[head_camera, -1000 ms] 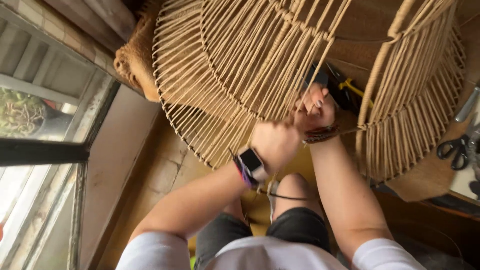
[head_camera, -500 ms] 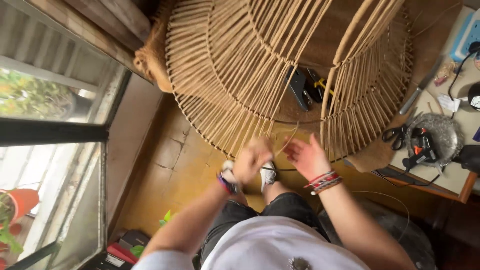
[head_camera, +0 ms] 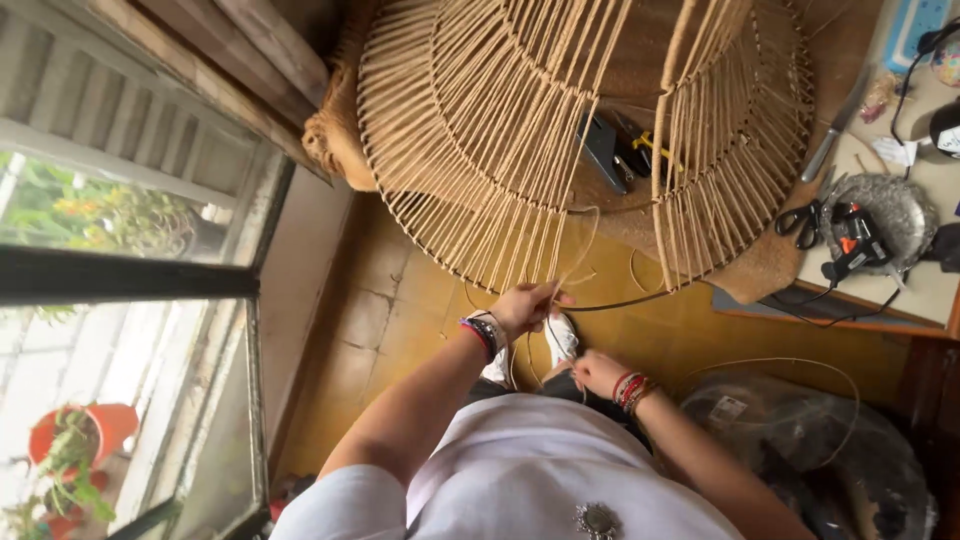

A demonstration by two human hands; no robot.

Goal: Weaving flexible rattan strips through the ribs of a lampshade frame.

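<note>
Here, cord-wrapping of the wire lampshade frame (head_camera: 590, 140) is in hand. At the frame's lower rim, the left hand (head_camera: 525, 308) is closed, fingers pinching the cord (head_camera: 585, 240). Below it, the right hand (head_camera: 598, 372) is curled; any hold cannot be told. Drawing the slack taut seems called for.

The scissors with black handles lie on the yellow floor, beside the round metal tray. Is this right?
Not quite. In the head view the scissors do lie beside the round metal tray, but on the light tabletop, not on the yellow floor.
</note>
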